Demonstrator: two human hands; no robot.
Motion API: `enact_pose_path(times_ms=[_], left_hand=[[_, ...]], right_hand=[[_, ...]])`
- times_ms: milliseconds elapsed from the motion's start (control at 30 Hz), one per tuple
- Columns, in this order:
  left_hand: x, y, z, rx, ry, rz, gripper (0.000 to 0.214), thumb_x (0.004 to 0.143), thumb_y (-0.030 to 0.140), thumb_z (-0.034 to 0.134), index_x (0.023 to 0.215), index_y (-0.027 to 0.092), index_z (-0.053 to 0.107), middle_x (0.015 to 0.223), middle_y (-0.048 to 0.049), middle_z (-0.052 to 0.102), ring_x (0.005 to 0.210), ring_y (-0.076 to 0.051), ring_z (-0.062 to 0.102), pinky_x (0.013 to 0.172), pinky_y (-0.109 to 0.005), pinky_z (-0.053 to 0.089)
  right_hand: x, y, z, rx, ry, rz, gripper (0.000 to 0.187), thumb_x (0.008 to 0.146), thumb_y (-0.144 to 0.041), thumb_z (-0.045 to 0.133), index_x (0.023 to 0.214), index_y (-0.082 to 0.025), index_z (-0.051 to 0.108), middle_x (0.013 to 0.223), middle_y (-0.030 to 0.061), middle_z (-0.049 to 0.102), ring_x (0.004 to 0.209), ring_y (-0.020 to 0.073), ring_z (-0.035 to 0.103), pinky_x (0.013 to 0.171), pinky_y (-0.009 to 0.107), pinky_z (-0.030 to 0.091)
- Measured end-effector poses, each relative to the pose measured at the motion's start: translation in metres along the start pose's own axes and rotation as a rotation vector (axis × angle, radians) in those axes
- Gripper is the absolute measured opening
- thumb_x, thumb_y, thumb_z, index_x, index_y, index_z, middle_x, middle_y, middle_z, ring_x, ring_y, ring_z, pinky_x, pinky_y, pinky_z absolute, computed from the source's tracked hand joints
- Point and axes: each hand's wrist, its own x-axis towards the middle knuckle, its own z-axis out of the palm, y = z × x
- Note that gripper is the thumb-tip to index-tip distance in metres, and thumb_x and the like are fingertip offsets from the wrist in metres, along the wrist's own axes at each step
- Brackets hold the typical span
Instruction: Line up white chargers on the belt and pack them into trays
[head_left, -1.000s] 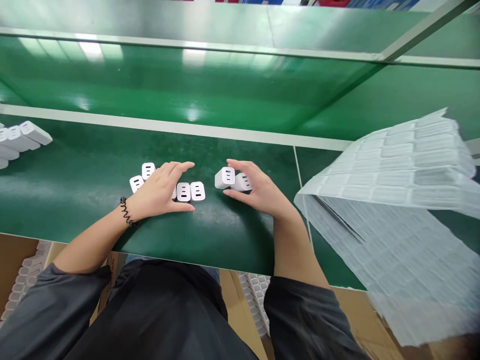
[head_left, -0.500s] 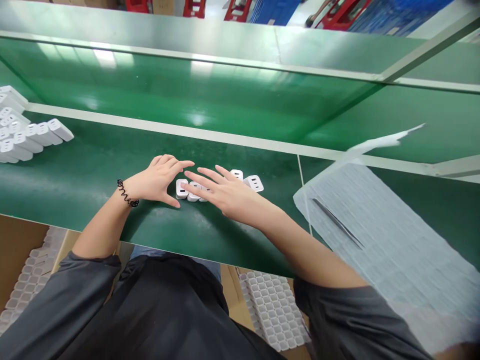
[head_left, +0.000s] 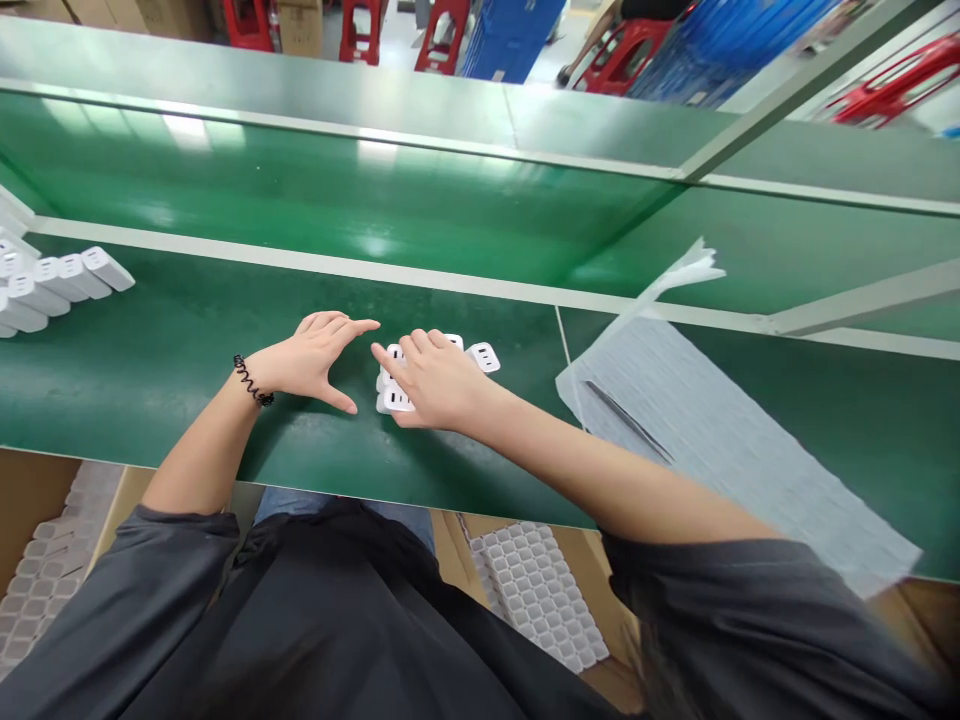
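A small cluster of white charger plugs (head_left: 395, 398) lies on the green bench mat (head_left: 187, 340) in front of me. My right hand (head_left: 435, 385) rests over the cluster, fingers curled onto the plugs; one more white plug (head_left: 484, 356) pokes out behind it. My left hand (head_left: 315, 358) lies just left of the cluster with thumb and fingers spread, holding nothing. A black coil band sits on that wrist.
A row of white plugs (head_left: 52, 282) lies at the far left. A stack of clear blister sheets (head_left: 720, 440) with a dark thin tool (head_left: 626, 422) on it covers the right. Empty white trays (head_left: 540, 590) sit in boxes below the bench edge.
The plugs have been gathered from a spread row into one tight cluster. My right hand moved left onto them and curled its fingers. The lifted blister sheets have dropped flat.
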Motion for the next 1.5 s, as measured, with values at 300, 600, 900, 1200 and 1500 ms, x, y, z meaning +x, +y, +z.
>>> enact_pose_path(times_ms=[300,600,900,1200,1500], left_hand=[[0.007,0.019,0.015,0.169,0.086,0.004,0.106,0.066,0.070,0.077,0.147,0.014,0.036,0.137,-0.0203,0.052,0.133,-0.039,0.042,0.114,-0.055,0.030],[0.029,0.056,0.070,0.013,0.340,-0.145,0.090,0.079,0.055,0.075,0.148,0.014,0.032,0.146,-0.0199,0.047,0.132,-0.033,0.048,0.108,-0.047,0.045],[0.025,0.046,0.046,0.036,0.189,-0.177,0.054,0.091,0.045,0.063,0.137,0.021,0.048,0.133,-0.0085,0.062,0.118,-0.027,0.059,0.092,-0.041,0.053],[0.021,0.054,0.039,0.123,0.131,-0.226,0.058,0.090,0.054,0.062,0.135,0.020,0.050,0.131,-0.0085,0.063,0.116,-0.027,0.062,0.081,-0.035,0.054],[0.024,0.050,0.041,0.132,0.171,-0.203,0.051,0.091,0.052,0.061,0.132,0.023,0.056,0.120,-0.0079,0.068,0.107,-0.026,0.065,0.075,-0.033,0.053]], right_hand=[[-0.010,-0.011,-0.007,0.229,0.137,0.481,0.093,0.091,-0.077,0.034,0.151,-0.006,0.038,0.109,0.0223,0.069,0.104,0.0369,0.057,0.087,0.045,0.036],[-0.055,0.078,0.084,0.791,0.180,0.254,0.092,0.081,-0.058,0.066,0.157,-0.029,0.025,0.160,0.0111,0.030,0.140,0.0382,0.037,0.111,0.059,0.038],[-0.022,0.055,0.081,0.938,0.291,0.168,0.056,0.085,-0.042,0.064,0.137,-0.023,0.053,0.121,0.0111,0.063,0.113,0.0316,0.054,0.100,0.054,0.046],[-0.033,0.033,0.086,1.104,0.277,0.015,0.095,0.081,-0.057,0.070,0.157,-0.029,0.020,0.154,0.0117,0.037,0.142,0.0318,0.036,0.115,0.054,0.037],[-0.040,0.053,0.095,1.095,0.330,-0.047,0.071,0.087,-0.042,0.065,0.151,-0.027,0.038,0.138,0.0101,0.057,0.118,0.0282,0.058,0.103,0.050,0.049]])
